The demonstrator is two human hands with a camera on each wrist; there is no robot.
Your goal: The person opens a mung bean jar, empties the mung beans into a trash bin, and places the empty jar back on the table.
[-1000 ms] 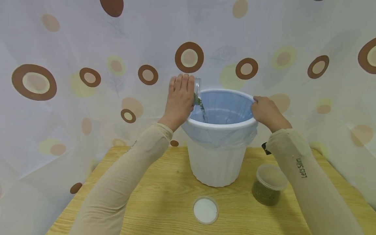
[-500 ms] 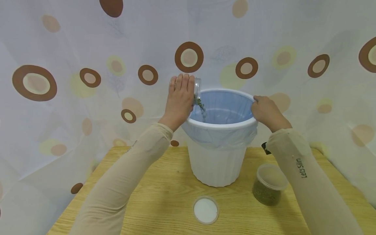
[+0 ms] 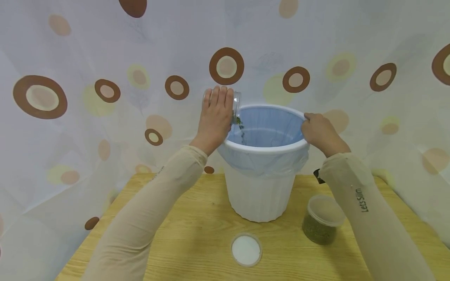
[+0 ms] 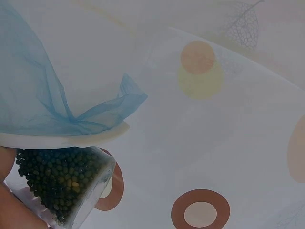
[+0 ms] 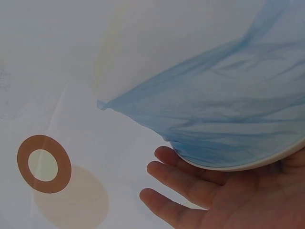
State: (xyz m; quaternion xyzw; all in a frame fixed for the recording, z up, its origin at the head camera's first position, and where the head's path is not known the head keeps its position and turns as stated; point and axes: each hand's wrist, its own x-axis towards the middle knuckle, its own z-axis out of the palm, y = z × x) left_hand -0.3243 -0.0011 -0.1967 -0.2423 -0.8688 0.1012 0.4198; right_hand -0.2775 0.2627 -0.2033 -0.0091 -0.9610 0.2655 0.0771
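In the head view my left hand holds a clear jar tipped sideways over the left rim of a white trash bin. From its mouth a thin stream of small green beans falls into the bin. The left wrist view shows many dark green beans still inside the jar, with a few yellow ones. A pale blue plastic liner covers the bin's inside and folds over the rim. My right hand grips the rim at the right; several of its fingers lie outside below the edge.
A lidded clear tub of dark green contents stands on the wooden table, near the right forearm. A round white lid lies in front of the bin. Behind the table hangs a patterned sheet.
Beans keep falling from the jar, and the stream looks a little thinner now. Both hands and the bin hold nearly the same places; the head view has shifted slightly.
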